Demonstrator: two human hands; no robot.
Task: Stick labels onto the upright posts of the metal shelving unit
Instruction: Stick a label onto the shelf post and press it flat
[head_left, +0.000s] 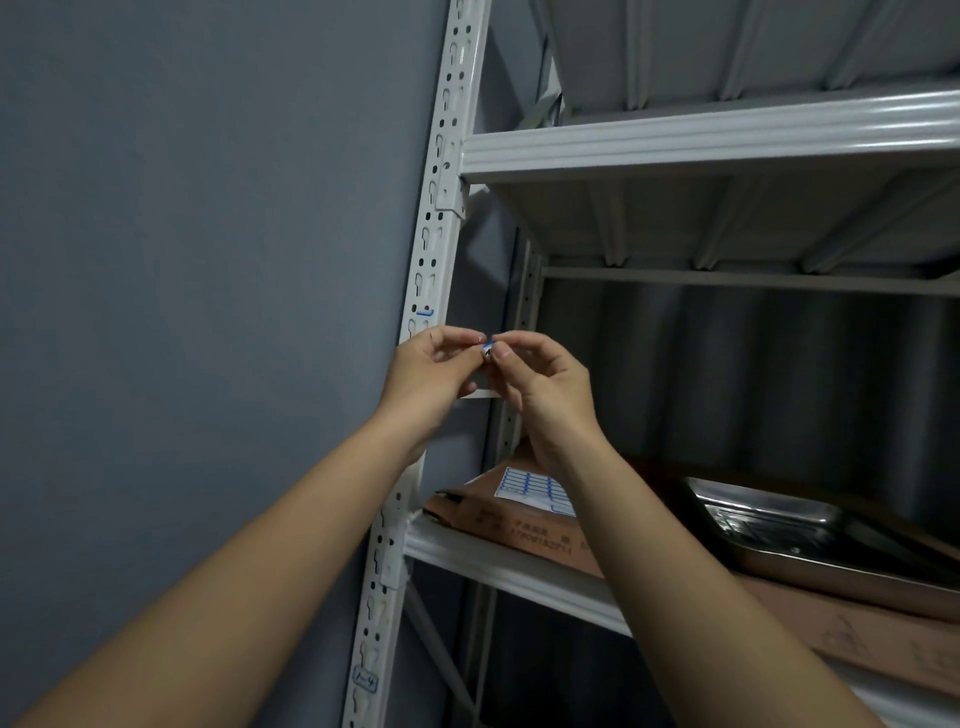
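Both hands meet before the white perforated metal upright post, which leans slightly right. The left hand and right hand each pinch the small blue-and-white label; its long axis is too small to tell.

Steel tray on flat cardboard, grey wall behind

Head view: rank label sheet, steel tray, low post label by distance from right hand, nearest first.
From the right hand:
1. Label sheet, just below the wrist, lying on the cardboard box.
2. Steel tray, further right on the same shelf.
3. Low post label, far down-left on the front post.
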